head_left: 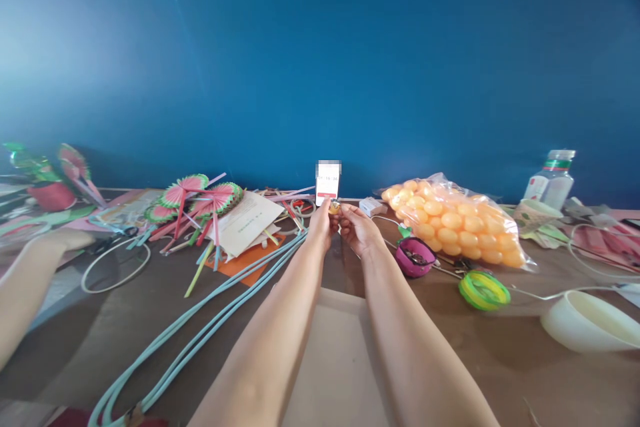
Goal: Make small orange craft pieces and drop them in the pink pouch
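Note:
Both hands meet over the middle of the table. My left hand (323, 221) is closed, with its thumb and fingertips pinched on a small shiny gold-coloured piece (335, 207). From the other side my right hand (358, 227) reaches in with curled fingers, its tips pressed at the edge of the same piece. The piece is too small to name, and the fingers partly cover it. Just behind them stands an upright phone (327, 181) with a timer on its screen. To the right sits a purple bowl (415, 257) filled with small dark bits.
A clear bag of orange balls (457, 221) lies right, near a green-yellow ring stack (484, 290), a white bowl (595, 320) and bottles (551, 180). Left are watermelon-patterned paper fans (200, 197), pale blue tubes (215, 300) and another person's arm (37, 280). A blue wall (320, 67) rises behind.

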`<state>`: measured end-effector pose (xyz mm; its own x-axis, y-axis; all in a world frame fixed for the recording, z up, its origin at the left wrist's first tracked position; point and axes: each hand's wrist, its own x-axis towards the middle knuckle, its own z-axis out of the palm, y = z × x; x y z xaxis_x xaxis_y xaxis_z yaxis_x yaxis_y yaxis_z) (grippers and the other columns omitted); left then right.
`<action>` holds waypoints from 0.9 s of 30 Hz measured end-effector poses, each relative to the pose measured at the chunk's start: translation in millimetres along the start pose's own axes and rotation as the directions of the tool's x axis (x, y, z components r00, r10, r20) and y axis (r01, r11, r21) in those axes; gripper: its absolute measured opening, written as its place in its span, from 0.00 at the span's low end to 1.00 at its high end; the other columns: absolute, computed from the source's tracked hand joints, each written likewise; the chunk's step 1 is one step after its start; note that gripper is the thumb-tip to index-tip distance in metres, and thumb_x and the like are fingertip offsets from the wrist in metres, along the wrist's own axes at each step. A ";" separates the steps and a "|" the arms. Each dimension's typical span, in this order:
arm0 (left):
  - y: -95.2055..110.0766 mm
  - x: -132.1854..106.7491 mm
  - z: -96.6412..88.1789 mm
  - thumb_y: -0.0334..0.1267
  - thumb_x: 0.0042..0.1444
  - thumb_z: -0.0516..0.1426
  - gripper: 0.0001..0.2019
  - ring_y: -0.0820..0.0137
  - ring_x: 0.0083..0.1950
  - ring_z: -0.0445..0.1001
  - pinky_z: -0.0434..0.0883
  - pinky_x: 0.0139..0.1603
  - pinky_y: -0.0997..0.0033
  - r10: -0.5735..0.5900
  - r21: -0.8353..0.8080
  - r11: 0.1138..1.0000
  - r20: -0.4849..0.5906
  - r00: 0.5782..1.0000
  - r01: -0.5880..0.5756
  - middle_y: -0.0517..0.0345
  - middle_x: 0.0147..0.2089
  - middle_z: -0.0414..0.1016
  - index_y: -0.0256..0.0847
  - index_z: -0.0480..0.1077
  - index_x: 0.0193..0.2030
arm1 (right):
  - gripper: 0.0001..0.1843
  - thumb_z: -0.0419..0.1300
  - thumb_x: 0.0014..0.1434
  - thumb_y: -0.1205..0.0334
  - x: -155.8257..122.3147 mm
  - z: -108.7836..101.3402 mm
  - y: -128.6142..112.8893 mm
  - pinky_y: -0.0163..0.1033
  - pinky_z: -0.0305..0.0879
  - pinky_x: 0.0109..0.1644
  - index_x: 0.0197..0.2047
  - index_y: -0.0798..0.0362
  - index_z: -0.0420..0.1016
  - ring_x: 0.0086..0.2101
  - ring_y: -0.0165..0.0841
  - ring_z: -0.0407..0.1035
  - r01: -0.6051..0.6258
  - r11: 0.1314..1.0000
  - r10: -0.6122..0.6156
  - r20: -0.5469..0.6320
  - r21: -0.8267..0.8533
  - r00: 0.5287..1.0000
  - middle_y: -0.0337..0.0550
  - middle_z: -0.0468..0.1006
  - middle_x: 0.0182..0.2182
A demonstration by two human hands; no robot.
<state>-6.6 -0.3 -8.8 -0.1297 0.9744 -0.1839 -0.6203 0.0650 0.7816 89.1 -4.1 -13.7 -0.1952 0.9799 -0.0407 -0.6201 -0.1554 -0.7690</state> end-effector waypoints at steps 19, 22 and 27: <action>0.6 -2.9 1.2 0.54 0.51 0.63 0.20 0.80 0.19 0.59 0.55 0.21 0.79 0.024 -0.005 1.000 0.032 0.999 -0.023 0.61 0.21 0.66 0.35 0.70 0.29 | 0.17 0.76 0.40 0.61 -0.4 1.4 -1.3 0.22 0.52 0.18 0.30 0.53 0.74 0.19 0.18 0.59 0.003 1.000 -0.003 0.012 0.022 1.000 0.33 0.74 0.23; -0.2 -2.3 1.1 0.53 0.52 0.62 0.19 0.80 0.19 0.59 0.55 0.20 0.79 0.025 0.000 1.000 0.023 0.999 -0.025 0.61 0.21 0.66 0.35 0.70 0.30 | 0.19 0.77 0.38 0.60 -0.4 1.3 -1.2 0.22 0.52 0.18 0.30 0.54 0.74 0.19 0.18 0.58 0.012 1.000 -0.013 0.019 0.019 1.000 0.33 0.73 0.22; -1.4 -0.3 0.1 0.53 0.53 0.61 0.19 0.80 0.19 0.59 0.57 0.20 0.79 0.035 0.022 0.999 0.020 0.999 -0.036 0.61 0.21 0.65 0.36 0.69 0.30 | 0.19 0.77 0.37 0.60 0.1 0.0 -0.3 0.22 0.53 0.18 0.31 0.54 0.75 0.19 0.18 0.58 0.031 1.000 -0.031 0.021 0.001 0.999 0.33 0.73 0.22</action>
<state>-5.6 -0.6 -9.8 -0.1363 0.9801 -0.1443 -0.5979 0.0347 0.8008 89.2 -3.9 -13.5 -0.1913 0.9815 -0.0036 -0.6267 -0.1250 -0.7691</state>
